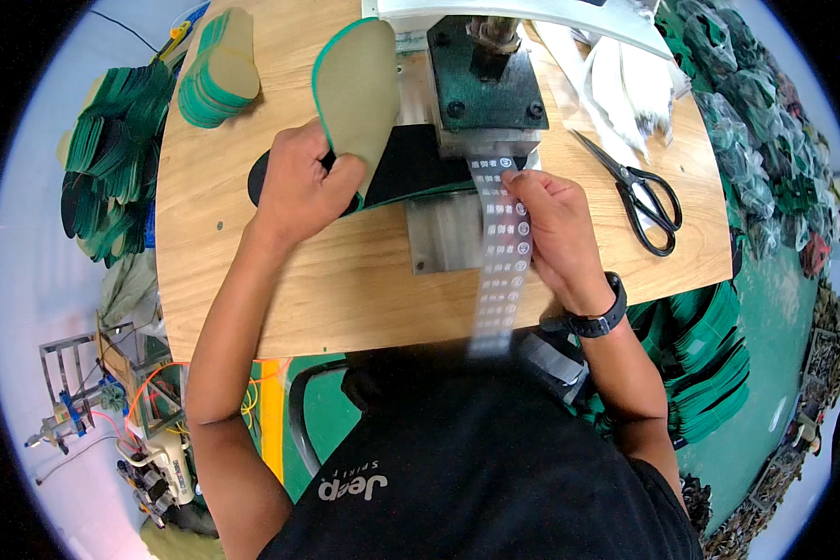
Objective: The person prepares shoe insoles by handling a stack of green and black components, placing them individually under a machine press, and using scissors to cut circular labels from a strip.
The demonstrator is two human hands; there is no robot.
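My left hand [303, 182] is closed, its thumb pressed on the lower end of a beige insole [357, 89] with a green edge, which stands tilted upward. Beneath that hand a black insole [409, 168] lies flat, its right end reaching under the press head [488, 89]. Pinched in my right hand [553, 219], just in front of the press, is a clear strip of printed transfer labels [502, 252]. It hangs down past the table's front edge, its lower end blurred. Part of the strip's upper end is hidden by the press.
Black-handled scissors [637, 191] lie at the right, near white strips [616, 93]. A stack of beige insoles [217, 79] sits at the back left of the wooden table [345, 299]. More insoles are piled left [112, 159] and below right [695, 373].
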